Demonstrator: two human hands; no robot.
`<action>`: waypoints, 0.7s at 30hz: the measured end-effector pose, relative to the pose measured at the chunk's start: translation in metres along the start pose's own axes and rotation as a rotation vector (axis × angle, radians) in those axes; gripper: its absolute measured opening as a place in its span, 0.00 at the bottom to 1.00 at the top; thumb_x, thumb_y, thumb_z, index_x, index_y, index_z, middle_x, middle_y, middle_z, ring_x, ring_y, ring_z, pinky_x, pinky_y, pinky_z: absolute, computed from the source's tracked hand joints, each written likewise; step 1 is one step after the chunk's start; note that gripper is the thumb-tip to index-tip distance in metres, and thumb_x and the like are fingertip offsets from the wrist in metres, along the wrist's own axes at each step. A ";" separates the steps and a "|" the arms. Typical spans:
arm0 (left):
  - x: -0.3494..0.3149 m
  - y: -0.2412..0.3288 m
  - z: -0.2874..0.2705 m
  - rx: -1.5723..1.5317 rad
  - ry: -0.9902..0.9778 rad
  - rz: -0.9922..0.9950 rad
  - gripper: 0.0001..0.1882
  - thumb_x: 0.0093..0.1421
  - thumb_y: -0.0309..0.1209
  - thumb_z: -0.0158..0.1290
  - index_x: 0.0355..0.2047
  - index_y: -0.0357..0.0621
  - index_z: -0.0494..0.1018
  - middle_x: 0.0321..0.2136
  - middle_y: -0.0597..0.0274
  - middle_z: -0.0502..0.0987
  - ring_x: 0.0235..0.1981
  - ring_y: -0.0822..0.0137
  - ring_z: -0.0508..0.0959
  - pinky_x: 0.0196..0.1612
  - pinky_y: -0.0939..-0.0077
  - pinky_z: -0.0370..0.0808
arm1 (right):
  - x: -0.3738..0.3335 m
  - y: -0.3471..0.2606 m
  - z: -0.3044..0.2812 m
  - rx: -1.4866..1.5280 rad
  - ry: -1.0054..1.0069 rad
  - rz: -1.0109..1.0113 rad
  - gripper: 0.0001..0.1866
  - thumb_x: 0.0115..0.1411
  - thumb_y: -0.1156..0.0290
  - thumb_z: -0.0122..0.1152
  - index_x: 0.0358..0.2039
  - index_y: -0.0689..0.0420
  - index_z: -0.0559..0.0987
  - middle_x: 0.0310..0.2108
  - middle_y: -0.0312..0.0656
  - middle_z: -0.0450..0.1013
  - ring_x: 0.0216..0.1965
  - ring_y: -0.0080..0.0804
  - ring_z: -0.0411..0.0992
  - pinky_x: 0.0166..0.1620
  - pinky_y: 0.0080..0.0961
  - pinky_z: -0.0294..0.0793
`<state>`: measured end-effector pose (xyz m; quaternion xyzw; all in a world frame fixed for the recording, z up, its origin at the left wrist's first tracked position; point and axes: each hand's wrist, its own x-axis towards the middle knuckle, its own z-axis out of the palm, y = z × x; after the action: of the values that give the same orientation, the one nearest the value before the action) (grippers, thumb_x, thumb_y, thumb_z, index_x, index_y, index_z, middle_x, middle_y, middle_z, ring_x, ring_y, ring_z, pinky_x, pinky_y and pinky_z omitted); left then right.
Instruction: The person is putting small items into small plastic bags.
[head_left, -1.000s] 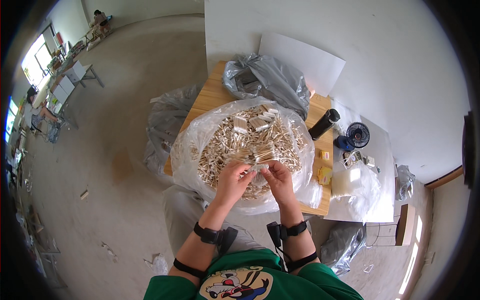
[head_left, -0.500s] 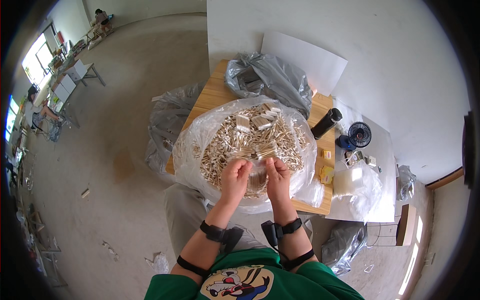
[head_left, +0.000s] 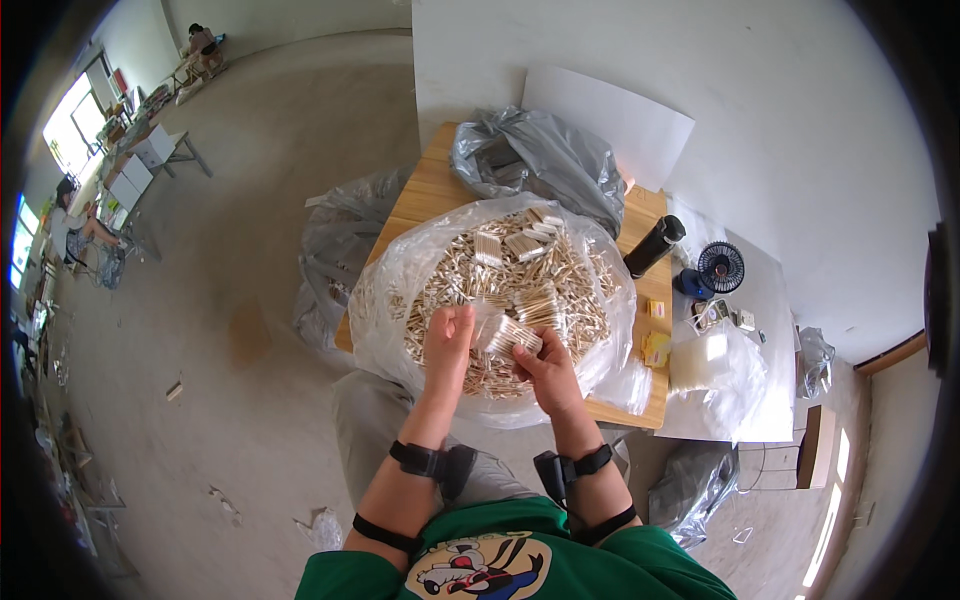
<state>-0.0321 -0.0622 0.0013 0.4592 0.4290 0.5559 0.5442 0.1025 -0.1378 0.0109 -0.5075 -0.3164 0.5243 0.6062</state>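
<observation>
Hands: both meet over the near side of a heap of small pale wooden sticks (head_left: pixel 500 285), above the front edge of the table.
Left hand (head_left: pixel 448 338): fingers curled shut around the left end of a small clear packet of sticks (head_left: pixel 508 335), thumb side toward the packet.
Right hand (head_left: pixel 548 368): fingers closed under and around the packet's right end, so the packet bridges the two hands.
Packet: a tight bundle of the same pale sticks, seemingly wrapped in clear film, though the wrap is hard to make out at this size; it sits just above the heap.
Heap: loose sticks and a few bundled ones lying in a wide, opened clear plastic bag (head_left: pixel 395 300) that covers most of the wooden table (head_left: pixel 425 195).
Behind the heap: a crumpled grey plastic bag (head_left: pixel 535 160) on the table's far end.
Right of the heap: a black cylindrical bottle (head_left: pixel 652 246) at the table edge, a small blue desk fan (head_left: pixel 716 268) beyond it.
Wrists: a black strap with a small device on each forearm.
</observation>
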 end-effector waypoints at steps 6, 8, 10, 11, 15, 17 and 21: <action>0.011 0.005 -0.010 0.396 -0.114 0.038 0.19 0.59 0.39 0.54 0.19 0.39 0.66 0.14 0.68 0.65 0.17 0.77 0.61 0.22 0.79 0.59 | 0.008 -0.007 -0.020 0.053 0.020 0.065 0.08 0.63 0.66 0.52 0.36 0.57 0.72 0.26 0.31 0.69 0.20 0.15 0.63 0.22 0.13 0.63; 0.015 0.007 -0.011 0.491 0.008 0.090 0.19 0.58 0.37 0.55 0.17 0.38 0.64 0.12 0.62 0.63 0.15 0.71 0.60 0.20 0.74 0.59 | 0.012 -0.009 -0.028 0.049 0.041 0.054 0.08 0.63 0.66 0.52 0.36 0.58 0.72 0.24 0.31 0.69 0.19 0.14 0.63 0.22 0.13 0.64; 0.013 0.011 -0.012 0.540 0.011 0.128 0.19 0.58 0.37 0.55 0.17 0.37 0.64 0.12 0.59 0.64 0.15 0.67 0.61 0.21 0.72 0.60 | 0.015 -0.010 -0.027 0.025 0.064 0.068 0.08 0.63 0.66 0.52 0.36 0.59 0.72 0.23 0.31 0.69 0.18 0.15 0.62 0.22 0.13 0.64; 0.013 0.014 -0.013 0.590 0.018 0.170 0.19 0.58 0.36 0.55 0.18 0.37 0.64 0.13 0.56 0.64 0.15 0.64 0.62 0.21 0.70 0.61 | 0.016 -0.012 -0.025 0.001 0.082 0.081 0.09 0.63 0.67 0.52 0.36 0.59 0.72 0.23 0.31 0.69 0.17 0.15 0.62 0.21 0.13 0.63; 0.021 0.016 -0.025 0.639 0.112 0.241 0.18 0.58 0.36 0.54 0.18 0.36 0.65 0.14 0.53 0.67 0.15 0.58 0.64 0.22 0.67 0.62 | 0.029 -0.013 -0.027 -0.069 0.082 0.020 0.09 0.63 0.67 0.52 0.36 0.61 0.72 0.23 0.32 0.68 0.16 0.15 0.61 0.19 0.14 0.61; 0.026 0.022 -0.031 0.708 0.109 0.243 0.17 0.58 0.35 0.54 0.18 0.37 0.65 0.15 0.52 0.67 0.17 0.54 0.66 0.22 0.65 0.62 | 0.033 -0.018 -0.028 -0.179 0.183 0.023 0.13 0.63 0.65 0.53 0.41 0.62 0.71 0.26 0.34 0.68 0.18 0.17 0.66 0.20 0.16 0.65; 0.028 0.050 -0.026 0.915 -0.002 0.624 0.12 0.55 0.31 0.56 0.20 0.38 0.67 0.18 0.54 0.71 0.17 0.53 0.69 0.22 0.65 0.66 | 0.040 -0.016 -0.031 -1.288 0.424 -0.807 0.16 0.61 0.68 0.53 0.47 0.62 0.68 0.36 0.46 0.71 0.21 0.32 0.74 0.24 0.24 0.72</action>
<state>-0.0681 -0.0351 0.0462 0.7546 0.4699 0.4471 0.0992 0.1456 -0.1077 0.0112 -0.6938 -0.5953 -0.1304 0.3838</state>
